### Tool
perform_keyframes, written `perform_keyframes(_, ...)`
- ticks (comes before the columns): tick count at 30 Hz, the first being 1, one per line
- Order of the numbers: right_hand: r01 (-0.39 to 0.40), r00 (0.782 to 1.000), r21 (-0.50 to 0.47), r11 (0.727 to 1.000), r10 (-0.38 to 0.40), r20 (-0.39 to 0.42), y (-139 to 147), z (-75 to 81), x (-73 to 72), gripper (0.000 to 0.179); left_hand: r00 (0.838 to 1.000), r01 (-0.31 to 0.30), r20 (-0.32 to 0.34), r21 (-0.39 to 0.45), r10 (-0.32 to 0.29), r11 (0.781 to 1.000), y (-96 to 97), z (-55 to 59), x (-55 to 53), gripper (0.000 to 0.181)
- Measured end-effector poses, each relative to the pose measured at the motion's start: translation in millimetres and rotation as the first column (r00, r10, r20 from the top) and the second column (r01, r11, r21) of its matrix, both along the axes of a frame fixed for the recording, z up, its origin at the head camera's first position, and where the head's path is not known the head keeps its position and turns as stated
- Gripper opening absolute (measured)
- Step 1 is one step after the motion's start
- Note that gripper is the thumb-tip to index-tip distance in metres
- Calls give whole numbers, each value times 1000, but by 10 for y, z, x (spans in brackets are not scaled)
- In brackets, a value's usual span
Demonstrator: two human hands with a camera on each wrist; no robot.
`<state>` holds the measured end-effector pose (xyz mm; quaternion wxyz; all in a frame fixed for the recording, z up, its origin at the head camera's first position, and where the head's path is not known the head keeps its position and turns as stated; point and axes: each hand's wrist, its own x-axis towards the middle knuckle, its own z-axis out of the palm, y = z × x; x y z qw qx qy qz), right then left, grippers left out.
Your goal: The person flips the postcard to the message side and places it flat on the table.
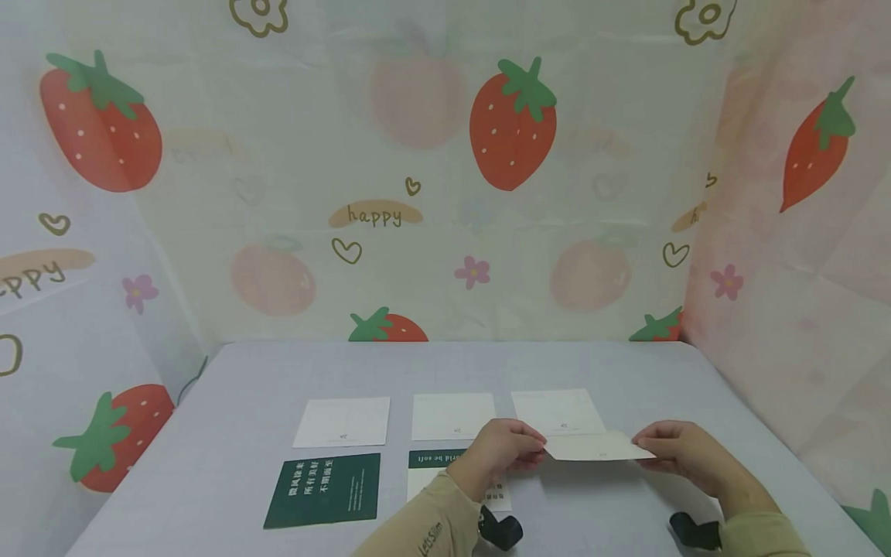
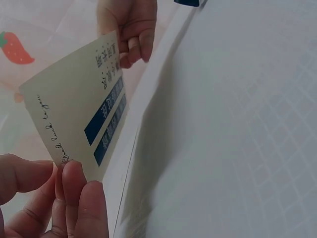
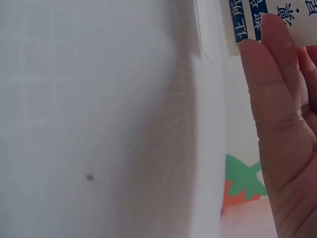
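Note:
A cream postcard (image 1: 599, 447) is held above the table at the right, its plain side up in the head view. My left hand (image 1: 497, 456) pinches its left edge between thumb and fingers; my right hand (image 1: 689, 458) pinches the right edge. In the left wrist view, the postcard's underside (image 2: 74, 99) shows two blue bars, dark characters and handwritten script along one edge. The right wrist view catches only a corner of the postcard (image 3: 303, 29) by the fingers. Below my left forearm, a white postcard with a green band (image 1: 426, 481) lies partly hidden.
Three pale postcards (image 1: 341, 422), (image 1: 451, 416), (image 1: 557, 408) lie in a back row on the white table (image 1: 209, 464). A dark green postcard (image 1: 323, 491) lies at the front left. Strawberry-printed cloth (image 1: 431, 193) walls the back and sides.

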<state>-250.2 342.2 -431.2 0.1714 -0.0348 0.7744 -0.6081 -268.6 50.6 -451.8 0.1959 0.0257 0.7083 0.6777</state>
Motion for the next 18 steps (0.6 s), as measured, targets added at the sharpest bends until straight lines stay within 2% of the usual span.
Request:
perform_keyframes(5, 23, 1000, 64, 998, -23, -4, -16, -17, 11, 22, 1000, -1, 5, -10, 1, 1000, -7, -15, -1, 5)
perform_keyframes(11, 111, 993, 157, 981, -115, 11, -68, -48, 25, 18, 1000, 4, 10, -20, -4, 1000, -9, -44, 3, 4)
perform_keyframes(18, 122, 992, 174, 977, -125, 10, -94, -54, 36, 27, 1000, 14, 4, -16, -14, 1000, -20, -66, 11, 5)
